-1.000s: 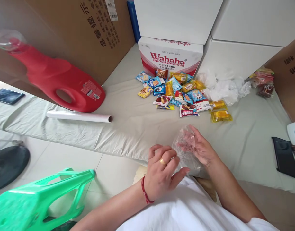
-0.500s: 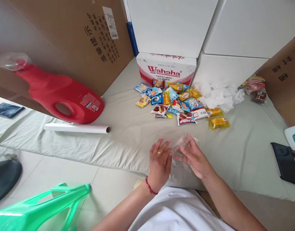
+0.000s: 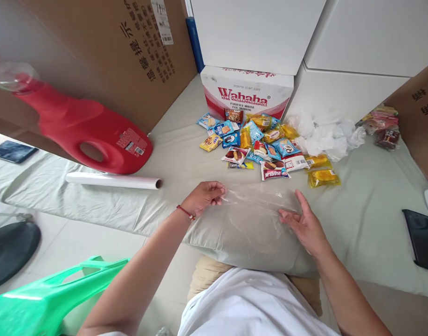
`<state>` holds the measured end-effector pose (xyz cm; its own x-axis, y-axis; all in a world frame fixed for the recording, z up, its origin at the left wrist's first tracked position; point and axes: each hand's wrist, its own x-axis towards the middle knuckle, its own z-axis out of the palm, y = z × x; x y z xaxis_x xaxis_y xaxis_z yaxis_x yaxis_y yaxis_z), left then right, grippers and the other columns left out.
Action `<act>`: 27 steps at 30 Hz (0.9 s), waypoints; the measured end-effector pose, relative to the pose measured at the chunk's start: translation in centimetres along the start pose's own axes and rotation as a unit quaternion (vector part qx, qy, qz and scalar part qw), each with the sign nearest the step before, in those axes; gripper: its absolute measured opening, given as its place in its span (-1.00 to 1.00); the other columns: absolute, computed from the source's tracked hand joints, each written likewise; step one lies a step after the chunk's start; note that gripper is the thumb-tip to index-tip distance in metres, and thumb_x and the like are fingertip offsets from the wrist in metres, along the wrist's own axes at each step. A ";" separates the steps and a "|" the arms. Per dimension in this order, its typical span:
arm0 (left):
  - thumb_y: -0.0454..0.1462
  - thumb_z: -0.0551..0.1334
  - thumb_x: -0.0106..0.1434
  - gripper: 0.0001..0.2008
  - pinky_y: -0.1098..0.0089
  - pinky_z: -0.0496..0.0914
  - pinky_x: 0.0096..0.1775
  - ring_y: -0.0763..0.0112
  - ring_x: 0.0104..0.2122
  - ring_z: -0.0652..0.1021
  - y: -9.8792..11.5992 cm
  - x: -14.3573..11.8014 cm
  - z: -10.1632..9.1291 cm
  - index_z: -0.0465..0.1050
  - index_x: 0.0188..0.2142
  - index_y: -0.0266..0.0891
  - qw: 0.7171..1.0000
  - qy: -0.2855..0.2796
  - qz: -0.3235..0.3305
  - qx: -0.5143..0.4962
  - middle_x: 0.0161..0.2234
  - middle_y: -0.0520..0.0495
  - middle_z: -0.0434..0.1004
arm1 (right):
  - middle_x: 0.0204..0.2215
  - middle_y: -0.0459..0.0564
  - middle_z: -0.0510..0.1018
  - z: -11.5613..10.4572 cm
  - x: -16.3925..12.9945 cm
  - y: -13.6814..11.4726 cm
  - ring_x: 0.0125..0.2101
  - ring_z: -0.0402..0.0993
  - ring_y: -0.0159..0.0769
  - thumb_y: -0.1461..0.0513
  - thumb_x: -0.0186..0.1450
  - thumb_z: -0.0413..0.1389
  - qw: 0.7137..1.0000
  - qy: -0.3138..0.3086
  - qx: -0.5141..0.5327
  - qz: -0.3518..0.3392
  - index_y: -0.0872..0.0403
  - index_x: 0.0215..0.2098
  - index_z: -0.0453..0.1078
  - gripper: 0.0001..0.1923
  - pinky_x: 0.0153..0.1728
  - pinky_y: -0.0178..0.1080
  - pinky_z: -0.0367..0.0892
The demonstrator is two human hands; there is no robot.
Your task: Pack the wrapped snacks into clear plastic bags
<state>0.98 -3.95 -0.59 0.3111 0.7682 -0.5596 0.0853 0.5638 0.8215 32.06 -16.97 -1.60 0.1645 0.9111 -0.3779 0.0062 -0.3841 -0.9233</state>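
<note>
A clear plastic bag is stretched out flat near the front edge of the cloth-covered surface. My left hand, with a red cord at the wrist, pinches the bag's upper left corner between thumb and fingers. At the bag's right side, my right hand has thumb and fingers spread apart against the film; whether they are inside or outside it I cannot tell. Beyond the bag lies a pile of small wrapped snacks, blue, yellow, red and white. Two yellow packets lie at its right end.
Behind the snacks stand a Wahaha carton and white cabinets. Crumpled white plastic bags sit to the right. Leftward are a red jug and a white roll. A black phone lies far right; a green stool stands below.
My hands have moved apart, the left one going left and slightly up, the right one rightward. The bunched bag between them is now spread wide. The view has shifted slightly.
</note>
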 end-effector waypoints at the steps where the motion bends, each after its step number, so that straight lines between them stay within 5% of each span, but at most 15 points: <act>1: -0.11 0.55 -0.05 -0.61 0.52 0.22 -0.54 0.56 -0.59 0.44 0.1 0.5 -0.4 0.53 -0.35 -0.31 1.000 0.001 0.004 0.010 -0.52 0.04 0.47 | 0.25 0.18 0.41 -0.3 0.1 -0.2 0.09 0.55 -0.09 -0.08 0.23 0.34 1.000 0.011 -0.002 -0.004 -0.15 0.53 -0.18 0.11 0.06 -0.06 0.52; 6: -0.12 0.49 0.04 -0.68 0.52 0.14 -0.59 0.55 -0.59 0.44 0.0 1.4 -1.1 0.51 -0.39 -0.32 0.999 0.015 0.004 0.030 -0.49 -0.03 0.55 | 0.40 0.13 0.16 -1.3 -0.6 -1.8 -0.02 0.59 -0.07 -0.09 0.28 0.27 0.985 0.083 -0.119 -0.090 -0.13 0.34 0.28 -0.28 -0.19 -0.06 0.62; 9: -0.12 0.47 0.05 -0.68 0.51 0.12 -0.59 0.56 -0.59 0.44 -0.3 1.2 -1.1 0.53 -0.38 -0.33 1.000 0.017 -0.006 0.024 -0.46 -0.09 0.60 | 0.35 0.15 0.23 -0.6 -2.7 -3.0 -0.10 0.56 -0.12 -0.02 0.36 0.21 0.920 0.160 -0.270 -0.233 -0.12 0.25 0.37 -0.48 -0.13 0.02 0.58; 11: -0.12 0.47 0.04 -0.68 0.51 0.12 -0.58 0.56 -0.59 0.43 -0.4 1.1 -1.0 0.54 -0.37 -0.34 1.000 0.018 -0.012 0.015 -0.44 -0.11 0.61 | 0.26 0.15 0.35 0.8 -4.1 -3.0 -0.02 0.50 -0.05 -0.01 0.34 0.24 0.867 0.103 -0.350 -0.338 -0.15 0.25 0.35 -0.46 0.00 0.08 0.49; 14: -0.10 0.47 0.04 -0.66 0.50 0.10 -0.59 0.58 -0.61 0.41 -0.3 1.2 -1.0 0.56 -0.35 -0.34 1.000 0.018 -0.016 0.005 -0.41 -0.14 0.63 | 0.14 0.16 0.47 3.7 -5.1 -1.1 0.05 0.40 0.03 0.03 0.33 0.28 0.785 -0.085 -0.453 -0.414 -0.09 0.29 0.32 -0.39 0.07 0.09 0.37; 17: -0.08 0.46 0.05 -0.65 0.51 0.04 -0.61 0.63 -0.65 0.30 0.0 1.4 -1.5 0.57 -0.33 -0.33 1.000 0.018 -0.009 0.001 -0.43 -0.12 0.62 | -0.17 0.08 0.59 6.0 -4.8 1.9 -0.16 0.39 -0.12 0.26 0.43 0.15 0.734 -0.152 -0.513 -0.419 0.01 0.09 0.46 -0.73 -0.11 -0.05 0.32; 24: -0.14 0.48 0.10 -0.73 0.51 -0.07 -0.63 0.66 -0.69 0.21 1.4 2.6 -4.0 0.56 -0.37 -0.30 0.998 0.046 -0.023 0.024 -0.53 -0.02 0.51 | -0.39 -0.02 0.46 8.2 -6.0 3.9 -0.36 0.30 -0.26 0.40 0.43 0.03 0.725 -0.212 -0.476 -0.451 0.09 -0.26 0.45 -0.80 -0.35 -0.21 0.23; 27: -0.16 0.48 0.10 -0.75 0.51 -0.06 -0.63 0.66 -0.70 0.21 1.8 3.0 -4.4 0.55 -0.38 -0.31 0.998 0.050 -0.031 0.028 -0.55 -0.04 0.51 | -0.28 0.03 0.50 9.1 -6.0 3.2 -0.29 0.37 -0.22 0.25 0.45 0.11 0.734 -0.184 -0.467 -0.457 0.09 -0.12 0.45 -0.91 -0.26 -0.18 0.31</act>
<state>-2.05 0.72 -1.29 0.2070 0.7608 -0.6150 0.1550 0.5952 0.7885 22.07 -22.33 -2.92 -0.6055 0.7653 0.2182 0.6511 0.6341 -0.4170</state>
